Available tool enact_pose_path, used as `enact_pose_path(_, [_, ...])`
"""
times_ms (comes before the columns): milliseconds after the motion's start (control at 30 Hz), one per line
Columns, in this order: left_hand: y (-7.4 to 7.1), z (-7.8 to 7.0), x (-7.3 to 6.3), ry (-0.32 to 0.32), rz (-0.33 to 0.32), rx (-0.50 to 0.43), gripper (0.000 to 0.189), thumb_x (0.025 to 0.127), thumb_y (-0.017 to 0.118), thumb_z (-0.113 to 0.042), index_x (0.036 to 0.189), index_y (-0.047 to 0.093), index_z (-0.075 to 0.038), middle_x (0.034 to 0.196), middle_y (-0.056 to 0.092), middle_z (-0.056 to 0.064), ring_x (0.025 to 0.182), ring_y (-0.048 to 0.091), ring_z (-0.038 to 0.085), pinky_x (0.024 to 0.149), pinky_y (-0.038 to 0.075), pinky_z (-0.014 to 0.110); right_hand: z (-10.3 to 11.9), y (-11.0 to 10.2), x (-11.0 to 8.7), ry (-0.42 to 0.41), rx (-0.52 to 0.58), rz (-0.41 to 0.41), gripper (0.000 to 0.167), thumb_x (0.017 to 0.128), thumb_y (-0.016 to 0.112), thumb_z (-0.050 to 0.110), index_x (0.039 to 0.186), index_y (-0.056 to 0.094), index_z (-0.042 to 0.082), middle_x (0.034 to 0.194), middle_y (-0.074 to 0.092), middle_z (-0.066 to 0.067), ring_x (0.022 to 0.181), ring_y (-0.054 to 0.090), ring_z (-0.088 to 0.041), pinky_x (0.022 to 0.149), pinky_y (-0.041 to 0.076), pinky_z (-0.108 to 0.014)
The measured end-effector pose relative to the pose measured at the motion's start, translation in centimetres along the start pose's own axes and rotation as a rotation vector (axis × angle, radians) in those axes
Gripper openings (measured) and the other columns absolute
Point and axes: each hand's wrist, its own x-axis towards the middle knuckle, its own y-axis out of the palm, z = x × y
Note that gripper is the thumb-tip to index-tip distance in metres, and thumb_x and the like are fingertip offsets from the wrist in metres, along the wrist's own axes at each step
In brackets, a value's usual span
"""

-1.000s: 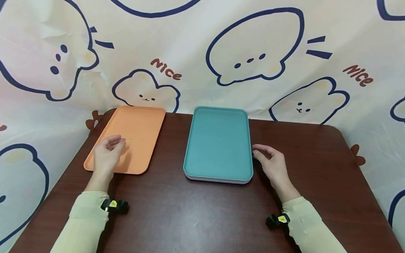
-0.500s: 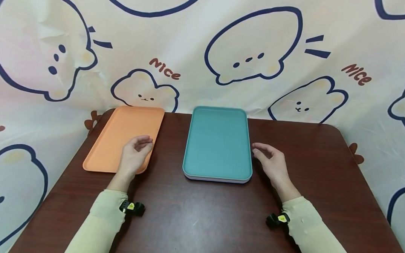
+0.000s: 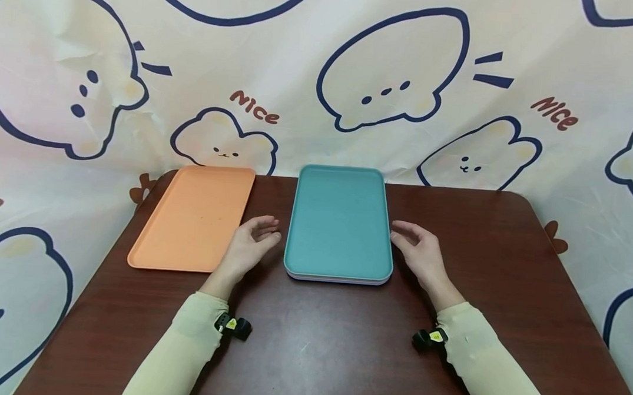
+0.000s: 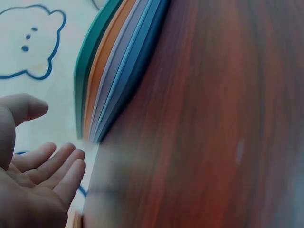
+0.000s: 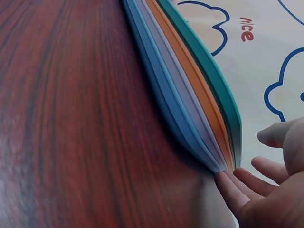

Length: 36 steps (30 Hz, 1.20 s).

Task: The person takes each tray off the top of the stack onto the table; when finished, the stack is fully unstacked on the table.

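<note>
A stack of rectangular trays sits at the table's middle, with a teal tray (image 3: 341,222) on top. Beneath it the wrist views show edges of an orange tray (image 5: 190,69), a lilac tray (image 5: 178,95) and blue ones (image 4: 126,71). My left hand (image 3: 251,245), fingers loosely bent and holding nothing, is between the stack and a separate orange tray (image 3: 193,218) on the left. My right hand (image 3: 422,255) is at the stack's right side, its fingertips right at the tray edges in the right wrist view, thumb apart from the fingers.
The dark brown wooden table (image 3: 310,350) extends in front of the trays and to their right. Behind it hangs a pale cloth (image 3: 301,61) printed with cartoon outlines. A small black device (image 3: 233,325) is strapped to each wrist.
My left hand has moved right, from over the separate orange tray to the gap beside the stack. My right hand stays about where it was; the trays have not moved.
</note>
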Motion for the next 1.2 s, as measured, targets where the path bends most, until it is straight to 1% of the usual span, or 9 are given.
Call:
enact_pose_path(33, [0.4, -0.1, 0.0, 0.000, 0.021, 0.006, 0.055, 0.103, 0.070, -0.010, 0.153, 0.052, 0.005, 0.154, 0.058, 0.026, 0.145, 0.057, 0.040, 0.119, 0.049, 0.046, 0.0, 0.0, 0.0, 0.002, -0.001, 0.005, 0.043, 0.107, 0.068, 0.020, 0.146, 0.065, 0.004, 0.146, 0.067, -0.020, 0.122, 0.067, -0.019, 0.085, 0.052, -0.010])
enact_pose_path(100, [1.1, -0.1, 0.1, -0.007, 0.058, 0.014, 0.058, 0.102, 0.071, -0.010, 0.155, 0.050, 0.004, 0.158, 0.055, 0.025, 0.148, 0.054, 0.041, 0.121, 0.046, 0.052, -0.1, 0.1, 0.1, 0.007, 0.002, 0.023, 0.044, 0.106, 0.068, 0.019, 0.147, 0.064, 0.003, 0.144, 0.068, -0.022, 0.121, 0.068, -0.020, 0.086, 0.053, -0.010])
enact_pose_path(233, [2.0, 0.0, 0.2, -0.036, 0.106, -0.004, 0.064, 0.101, 0.070, -0.008, 0.159, 0.045, 0.001, 0.163, 0.049, 0.024, 0.151, 0.051, 0.041, 0.120, 0.046, 0.052, -0.2, 0.2, 0.1, 0.011, 0.014, 0.059, 0.047, 0.106, 0.068, 0.016, 0.150, 0.061, 0.002, 0.145, 0.066, -0.025, 0.130, 0.067, -0.033, 0.086, 0.053, -0.011])
enact_pose_path(367, [2.5, 0.1, 0.2, -0.049, 0.115, -0.040, 0.066, 0.101, 0.068, -0.002, 0.161, 0.042, 0.002, 0.163, 0.048, 0.026, 0.150, 0.052, 0.043, 0.118, 0.048, 0.053, -0.3, 0.4, 0.2, 0.010, 0.017, 0.084, 0.048, 0.105, 0.068, 0.011, 0.151, 0.059, 0.000, 0.149, 0.063, -0.026, 0.137, 0.064, -0.038, 0.087, 0.053, -0.011])
enact_pose_path(467, [2.7, 0.1, 0.2, -0.051, 0.115, -0.049, 0.066, 0.101, 0.065, 0.000, 0.162, 0.041, 0.002, 0.163, 0.048, 0.027, 0.148, 0.053, 0.044, 0.117, 0.050, 0.053, -0.2, 0.5, 0.2, 0.013, 0.019, 0.084, 0.048, 0.104, 0.068, 0.008, 0.150, 0.059, -0.001, 0.150, 0.062, -0.026, 0.139, 0.063, -0.039, 0.087, 0.053, -0.011])
enact_pose_path(600, [2.8, -0.1, 0.2, -0.057, 0.115, -0.045, 0.065, 0.101, 0.064, 0.001, 0.162, 0.041, 0.000, 0.164, 0.047, 0.025, 0.149, 0.053, 0.042, 0.116, 0.050, 0.051, -0.3, 0.5, 0.2, 0.026, 0.034, 0.073, 0.047, 0.104, 0.068, 0.006, 0.150, 0.060, -0.001, 0.151, 0.062, -0.026, 0.139, 0.062, -0.039, 0.087, 0.053, -0.011])
enact_pose_path(767, [2.5, -0.2, 0.1, -0.066, 0.099, -0.037, 0.065, 0.100, 0.063, 0.002, 0.162, 0.042, 0.000, 0.164, 0.047, 0.025, 0.149, 0.053, 0.042, 0.116, 0.050, 0.052, -0.4, 1.0, 0.3, 0.030, 0.061, 0.071, 0.047, 0.104, 0.068, 0.006, 0.150, 0.061, -0.001, 0.152, 0.061, -0.025, 0.136, 0.063, -0.036, 0.086, 0.054, -0.011])
enact_pose_path(933, [1.7, 0.1, 0.0, -0.069, 0.083, -0.023, 0.064, 0.101, 0.060, 0.002, 0.162, 0.041, 0.001, 0.165, 0.046, 0.026, 0.150, 0.051, 0.043, 0.117, 0.049, 0.054, -0.4, 2.0, 0.3, 0.020, 0.074, 0.073, 0.046, 0.103, 0.069, 0.005, 0.149, 0.062, 0.000, 0.149, 0.063, -0.025, 0.133, 0.064, -0.034, 0.085, 0.055, -0.012])
enact_pose_path(1200, [-0.1, 0.8, -0.3, -0.042, 0.056, -0.009, 0.061, 0.102, 0.056, 0.004, 0.161, 0.041, 0.006, 0.162, 0.048, 0.029, 0.151, 0.050, 0.043, 0.121, 0.044, 0.054, 0.4, 4.2, 0.5, 0.006, 0.083, 0.076, 0.045, 0.102, 0.069, 0.003, 0.147, 0.064, -0.001, 0.149, 0.063, -0.024, 0.132, 0.066, -0.034, 0.084, 0.055, -0.012])
